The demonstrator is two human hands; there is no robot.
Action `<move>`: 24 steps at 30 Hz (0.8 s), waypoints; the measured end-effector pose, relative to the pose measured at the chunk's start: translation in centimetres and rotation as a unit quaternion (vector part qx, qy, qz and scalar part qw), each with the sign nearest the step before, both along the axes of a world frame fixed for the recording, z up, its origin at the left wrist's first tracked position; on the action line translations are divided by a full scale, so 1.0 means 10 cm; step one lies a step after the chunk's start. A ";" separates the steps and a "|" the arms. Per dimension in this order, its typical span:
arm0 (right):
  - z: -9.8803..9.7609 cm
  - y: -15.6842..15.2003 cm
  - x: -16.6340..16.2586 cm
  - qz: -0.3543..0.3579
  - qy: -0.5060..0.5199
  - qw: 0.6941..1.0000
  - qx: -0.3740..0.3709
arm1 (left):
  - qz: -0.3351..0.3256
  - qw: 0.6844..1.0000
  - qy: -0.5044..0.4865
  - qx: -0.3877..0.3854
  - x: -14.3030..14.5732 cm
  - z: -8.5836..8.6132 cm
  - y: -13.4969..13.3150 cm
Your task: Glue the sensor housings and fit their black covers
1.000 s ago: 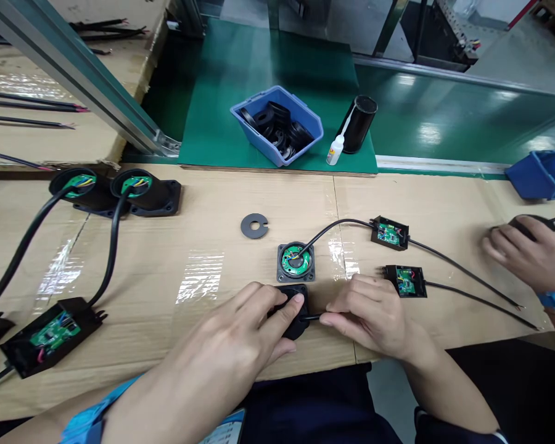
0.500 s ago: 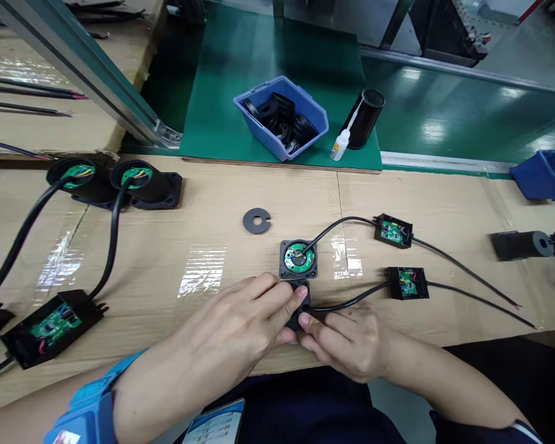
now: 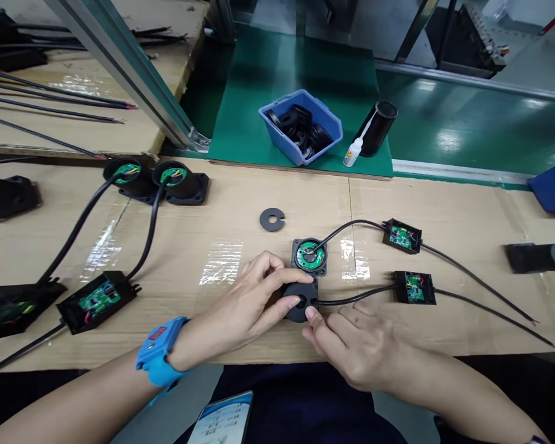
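Observation:
A flat black slotted ring [image 3: 298, 290] lies over a square black housing base near the table's front edge. My left hand [image 3: 254, 302] grips it from the left, thumb and index finger on its face. From the right, my right hand [image 3: 356, 339] presses its thumb at the ring's lower edge, fingers curled under. A black cable [image 3: 351, 301] runs from this part to a small black box with a green circuit board [image 3: 415, 287]. Just behind, a second square base [image 3: 309, 256] shows its round green board. A loose slotted ring [image 3: 272, 219] lies farther back.
Two black cylindrical housings [image 3: 180, 184] with cables stand at the left, their board boxes [image 3: 99, 302] in front. A blue bin [image 3: 300, 126] of black parts, a white bottle [image 3: 353, 153] and a black cylinder [image 3: 380, 128] stand on the green mat. A metal post [image 3: 134, 74] rises at the left.
My left hand has drawn back to the left, and the slotted ring under my fingers now shows over the base. The whole view has shifted, so the table things appear farther right.

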State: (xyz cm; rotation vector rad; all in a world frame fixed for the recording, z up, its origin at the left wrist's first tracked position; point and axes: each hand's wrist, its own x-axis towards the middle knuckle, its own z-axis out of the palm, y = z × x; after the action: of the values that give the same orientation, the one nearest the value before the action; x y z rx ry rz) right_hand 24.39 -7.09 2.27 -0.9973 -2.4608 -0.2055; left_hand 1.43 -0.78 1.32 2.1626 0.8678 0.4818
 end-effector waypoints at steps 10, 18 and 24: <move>0.13 0.04 0.05 0.010 -0.020 0.999 -0.047 | 0.027 0.996 -0.002 0.086 -0.04 -0.01 0.25; 0.15 0.03 0.09 0.012 -0.032 0.998 -0.053 | -0.063 0.989 -0.129 0.040 0.10 -0.24 0.65; 0.17 0.02 0.06 0.008 -0.040 0.998 -0.056 | -0.011 0.972 -0.199 0.126 0.07 -0.24 0.54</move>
State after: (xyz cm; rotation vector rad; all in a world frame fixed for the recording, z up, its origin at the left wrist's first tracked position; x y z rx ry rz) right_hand 25.01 -6.94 3.99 -1.0351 -2.5759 -0.1050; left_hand 2.10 4.60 -1.07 2.1842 0.5811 1.0202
